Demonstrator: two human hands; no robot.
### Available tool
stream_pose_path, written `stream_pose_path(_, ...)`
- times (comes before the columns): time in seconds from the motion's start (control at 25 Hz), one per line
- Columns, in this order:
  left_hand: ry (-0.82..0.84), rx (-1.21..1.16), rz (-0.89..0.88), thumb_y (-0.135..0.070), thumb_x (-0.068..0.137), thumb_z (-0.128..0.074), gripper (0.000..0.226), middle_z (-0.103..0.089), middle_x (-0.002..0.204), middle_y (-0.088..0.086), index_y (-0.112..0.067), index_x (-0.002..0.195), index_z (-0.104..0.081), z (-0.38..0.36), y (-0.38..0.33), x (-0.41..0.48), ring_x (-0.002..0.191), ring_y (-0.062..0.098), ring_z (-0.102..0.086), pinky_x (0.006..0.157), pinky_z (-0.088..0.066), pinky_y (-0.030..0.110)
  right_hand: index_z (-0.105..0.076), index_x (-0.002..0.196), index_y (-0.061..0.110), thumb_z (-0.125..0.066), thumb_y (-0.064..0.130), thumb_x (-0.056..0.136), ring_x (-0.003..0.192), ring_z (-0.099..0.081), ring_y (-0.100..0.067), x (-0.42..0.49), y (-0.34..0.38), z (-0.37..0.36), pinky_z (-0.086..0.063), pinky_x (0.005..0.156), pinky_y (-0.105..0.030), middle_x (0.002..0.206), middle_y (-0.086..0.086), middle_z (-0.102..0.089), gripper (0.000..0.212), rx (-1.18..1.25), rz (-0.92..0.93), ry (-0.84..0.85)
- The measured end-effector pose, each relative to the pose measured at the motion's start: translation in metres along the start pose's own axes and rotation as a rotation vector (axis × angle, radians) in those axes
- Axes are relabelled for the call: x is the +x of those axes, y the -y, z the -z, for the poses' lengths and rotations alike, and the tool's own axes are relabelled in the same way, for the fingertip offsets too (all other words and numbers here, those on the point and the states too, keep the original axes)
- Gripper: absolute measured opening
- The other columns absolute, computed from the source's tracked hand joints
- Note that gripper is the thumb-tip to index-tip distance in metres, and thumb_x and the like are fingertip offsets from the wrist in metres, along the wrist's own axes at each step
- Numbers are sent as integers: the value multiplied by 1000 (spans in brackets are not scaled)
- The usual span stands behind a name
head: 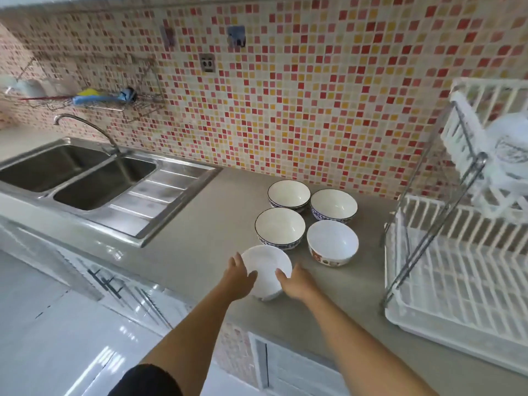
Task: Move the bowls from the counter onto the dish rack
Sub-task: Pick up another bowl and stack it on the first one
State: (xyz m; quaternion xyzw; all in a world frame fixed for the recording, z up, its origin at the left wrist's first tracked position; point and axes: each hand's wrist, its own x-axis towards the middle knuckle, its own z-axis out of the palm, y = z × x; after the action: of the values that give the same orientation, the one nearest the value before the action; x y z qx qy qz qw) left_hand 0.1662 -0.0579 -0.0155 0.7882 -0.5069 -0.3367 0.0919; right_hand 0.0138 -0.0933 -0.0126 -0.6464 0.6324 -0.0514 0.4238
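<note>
On the counter (pixel 205 224), dish rack (pixel 457 281) at far right, four bowls clustered between; fifth, a plain white bowl (pixel 267 270), sits nearest me, clasped on both sides by left hand (pixel 238 277) and right hand (pixel 295 284). Step: first pickup; next, lift clear, carry right onto rack's lower tier.

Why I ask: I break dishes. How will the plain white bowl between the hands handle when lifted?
The plain white bowl looks glazed, so probably stiff, slippery and breakable. The left hand and right hand hold opposite sides, which should keep it level.
</note>
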Motion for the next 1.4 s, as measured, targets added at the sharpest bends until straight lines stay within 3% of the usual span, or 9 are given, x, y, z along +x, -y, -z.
stream_pose_path(0.32, -139, -27, -38, -22, 96, -45, 65, -38, 141, 27, -5, 150, -13, 18, -7, 6, 128, 41, -43, 105, -36, 41, -23, 141, 9, -44, 0, 88, 117, -50, -31, 3, -8, 5, -41, 85, -27, 136, -16, -46, 58, 164, 101, -52)
stream_pose_path(0.44, -190, 23, -109, -17, 96, -42, 24, -55, 111, 22, -6, 117, -46, 41, -6, 2, 102, 38, -56, 88, -46, 39, -28, 139, 18, -45, -2, 84, 110, -53, -26, -10, -3, 25, -42, 88, -30, 134, -8, -50, 61, 130, 277, -124)
stream_pose_path(0.52, -321, -1, -219, -11, 93, -43, 3, -51, 95, 14, -10, 95, -42, 69, -27, -13, 92, 37, -57, 77, -48, 37, -32, 137, 23, -48, 3, 86, 89, -54, -17, -30, 8, 55, -43, 87, -31, 129, -2, -52, 57, 112, 444, -212)
stream_pose_path(0.68, -404, -353, -446, -3, 90, -49, 51, -48, 112, 2, -25, 134, -33, 122, -93, -49, 94, 29, -59, 67, -61, 41, -37, 138, 18, -57, 20, 92, 103, -58, -12, -77, 46, 134, -45, 83, -10, 134, 3, -48, 50, 308, 620, -492)
stream_pose_path(0.8, -383, -648, -687, 1, 89, -52, 70, -41, 125, -1, -48, 132, -23, 144, -160, -86, 104, 27, -57, 68, -62, 37, -27, 144, 33, -49, 35, 95, 130, -46, -15, -121, 70, 198, -46, 103, -29, 149, 8, -36, 54, 365, 757, -518)
stream_pose_path(0.92, -402, -805, -890, -2, 89, -57, 70, -40, 127, -3, -50, 125, -21, 154, -233, -124, 111, 26, -55, 75, -61, 40, -13, 127, 62, -43, 32, 96, 132, -36, -3, -172, 78, 263, -41, 106, -29, 137, 39, -23, 52, 406, 945, -459)
stream_pose_path(1.16, -397, -611, -1101, -34, 89, -45, 40, -42, 136, 1, -35, 128, -39, 166, -338, -172, 118, 19, -49, 102, -46, 50, -27, 121, 70, -38, 45, 92, 123, -48, -4, -240, 33, 380, -47, 103, -38, 149, 15, -32, 40, 389, 1016, -579)
stream_pose_path(1.28, -435, -483, -1181, -45, 83, -33, 57, -38, 144, 1, -33, 138, -36, 162, -385, -186, 123, 18, -41, 104, -38, 46, -29, 126, 66, -48, 66, 77, 115, -52, 10, -245, -1, 425, -52, 95, -29, 139, 26, -42, 53, 248, 1035, -640)
stream_pose_path(1.4, -407, -260, -1246, -69, 77, -33, 68, -36, 149, 7, -42, 140, -26, 146, -424, -182, 122, 26, -49, 100, -44, 50, -27, 131, 60, -55, 65, 75, 126, -48, -1, -236, -30, 451, -51, 99, -34, 138, 19, -42, 63, 80, 997, -727)
